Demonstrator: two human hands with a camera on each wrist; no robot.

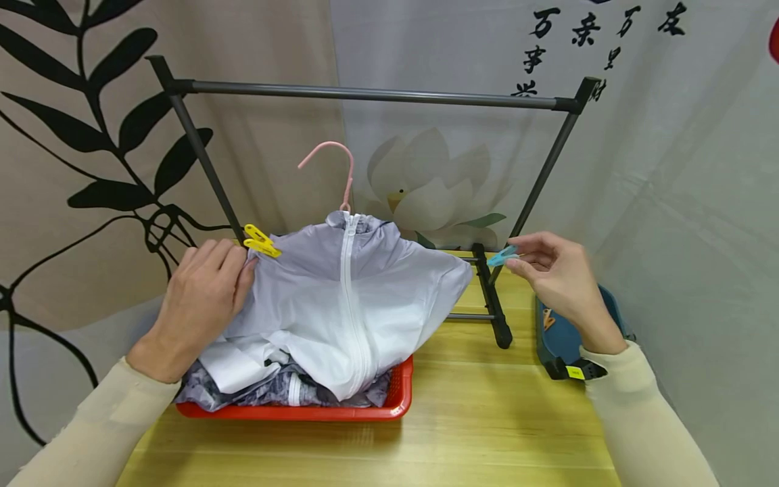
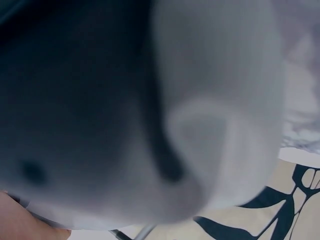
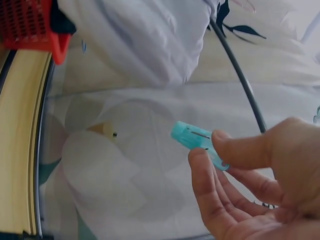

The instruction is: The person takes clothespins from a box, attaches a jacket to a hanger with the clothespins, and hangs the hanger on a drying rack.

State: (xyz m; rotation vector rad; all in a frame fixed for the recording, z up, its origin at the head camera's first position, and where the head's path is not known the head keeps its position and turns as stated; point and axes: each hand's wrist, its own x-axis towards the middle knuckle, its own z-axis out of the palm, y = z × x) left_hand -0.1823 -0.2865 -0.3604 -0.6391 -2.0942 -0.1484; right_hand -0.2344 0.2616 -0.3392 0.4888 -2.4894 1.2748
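A pale grey-to-white zip jacket (image 1: 316, 297) hangs on a pink hanger (image 1: 349, 176), its lower part over clothes heaped in a red basket (image 1: 398, 399). At the jacket's left shoulder my left hand (image 1: 203, 297) grips the fabric, just below a yellow clothespin (image 1: 262, 242) clipped there. My right hand (image 1: 556, 277) pinches a light blue clothespin (image 1: 502, 256) between thumb and fingers, to the right of the jacket's other shoulder. In the right wrist view, this clothespin (image 3: 197, 142) is apart from the jacket (image 3: 145, 40). Blurred fabric fills most of the left wrist view.
Behind the jacket stands a dark metal rack (image 1: 365, 93) with a horizontal top bar. A blue bin (image 1: 562, 338) with a few clothespins sits at the right of the wooden table (image 1: 487, 419). Printed curtains (image 1: 669, 169) hang behind.
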